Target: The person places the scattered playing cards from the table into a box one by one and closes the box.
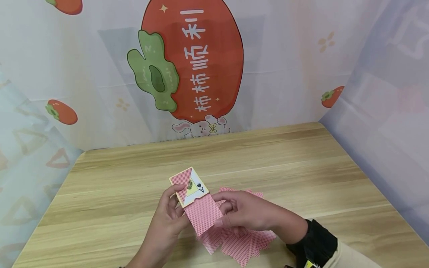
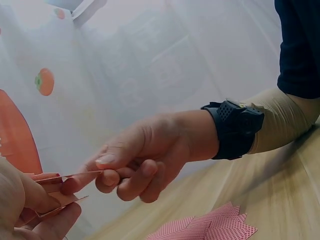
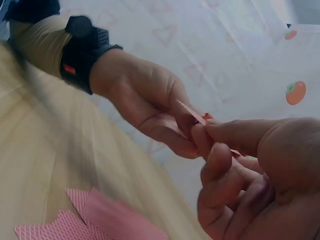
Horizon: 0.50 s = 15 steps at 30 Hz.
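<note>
In the head view my left hand grips a small card box, its face showing a red-checked pattern and an ace of spades. A red-backed playing card sticks out of the box's near end, partly inside it. My right hand pinches that card by its right edge, between thumb and fingers. Below the hands a loose, fanned pile of red-backed playing cards lies on the table. The left wrist view shows the right hand with the card's thin edge at its fingertips. How many cards the box contains is hidden.
The wooden table runs back to a printed cloth with a large persimmon picture. More cloth hangs at the left and right sides. Dark bands with small devices sit on the wrists.
</note>
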{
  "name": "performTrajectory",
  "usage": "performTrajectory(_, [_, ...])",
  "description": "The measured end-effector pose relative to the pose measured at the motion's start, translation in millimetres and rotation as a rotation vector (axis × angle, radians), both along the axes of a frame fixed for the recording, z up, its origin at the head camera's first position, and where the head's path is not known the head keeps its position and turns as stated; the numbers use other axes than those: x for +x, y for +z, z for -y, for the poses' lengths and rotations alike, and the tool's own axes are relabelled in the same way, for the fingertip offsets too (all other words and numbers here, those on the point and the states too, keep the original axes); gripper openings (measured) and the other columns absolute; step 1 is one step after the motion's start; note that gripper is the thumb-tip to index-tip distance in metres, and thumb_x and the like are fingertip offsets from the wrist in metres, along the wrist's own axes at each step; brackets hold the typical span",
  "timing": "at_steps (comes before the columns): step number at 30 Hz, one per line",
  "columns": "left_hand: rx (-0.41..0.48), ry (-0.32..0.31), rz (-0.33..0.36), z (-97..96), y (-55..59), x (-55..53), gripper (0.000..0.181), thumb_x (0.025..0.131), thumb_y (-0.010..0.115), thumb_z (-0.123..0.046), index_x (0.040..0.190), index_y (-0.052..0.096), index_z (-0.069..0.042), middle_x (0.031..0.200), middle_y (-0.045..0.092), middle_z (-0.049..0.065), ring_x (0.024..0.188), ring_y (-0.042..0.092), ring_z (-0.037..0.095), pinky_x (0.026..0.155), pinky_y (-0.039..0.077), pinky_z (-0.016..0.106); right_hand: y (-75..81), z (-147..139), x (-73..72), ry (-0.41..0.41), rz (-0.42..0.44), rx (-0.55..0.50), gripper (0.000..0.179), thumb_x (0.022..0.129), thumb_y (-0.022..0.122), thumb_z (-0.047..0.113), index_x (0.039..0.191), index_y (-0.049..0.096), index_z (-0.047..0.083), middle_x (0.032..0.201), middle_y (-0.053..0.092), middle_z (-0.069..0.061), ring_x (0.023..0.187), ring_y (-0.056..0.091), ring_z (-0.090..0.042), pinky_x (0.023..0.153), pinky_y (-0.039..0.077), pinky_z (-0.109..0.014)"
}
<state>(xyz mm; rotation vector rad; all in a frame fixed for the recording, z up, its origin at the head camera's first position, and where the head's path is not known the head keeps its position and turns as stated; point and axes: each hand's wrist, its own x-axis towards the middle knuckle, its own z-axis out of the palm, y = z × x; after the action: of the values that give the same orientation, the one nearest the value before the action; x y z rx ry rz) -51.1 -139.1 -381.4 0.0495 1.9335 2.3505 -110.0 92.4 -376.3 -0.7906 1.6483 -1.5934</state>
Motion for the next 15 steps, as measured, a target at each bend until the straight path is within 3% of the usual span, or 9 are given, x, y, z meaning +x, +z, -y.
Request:
performTrajectory(6, [-0.001,-0.005,0.018,-2.3,1.8,2.0,0.077,0.08,0.063,0.017,0.14,0.026,-0.015,0.14,0.035,0.017,0.122,0.051,0.03,0.092,0.053,0.032,1.8,3.7,2.6,-0.181,-0.169,0.101,0.04,0.085,0.077,0.022,0.118,0.056,0.013,0.085,0.066,-0.002,0.066,0.05,-0.01,0.058,0.044,-0.02])
performTrajectory(10, [0.0,-0.002,0.008,-1.9,2.2,2.2,0.075,0.082,0.062,0.017,0.14,0.025,-0.013,0.141,0.036,0.016,0.122,0.052,0.027,0.091,0.054,0.032,5.1,1.8,2.5,-0.181,-0.199,0.126,0.049,0.079,0.082,0.024,0.12,0.056,0.019,0.091,0.065,-0.001,0.071,0.053,-0.012,0.061,0.047,-0.021])
performTrajectory(15, [0.012,-0.02,0.006,-2.8,2.4,3.9,0.076,0.081,0.063,0.017,0.14,0.026,-0.012,0.139,0.035,0.018,0.119,0.053,0.029,0.087,0.056,0.03,5.4,2.0,3.7,-0.222,-0.353,0.163,0.044,0.079,0.081,0.031,0.113,0.055,0.021,0.092,0.063,0.001,0.071,0.054,-0.013,0.06,0.049,-0.024])
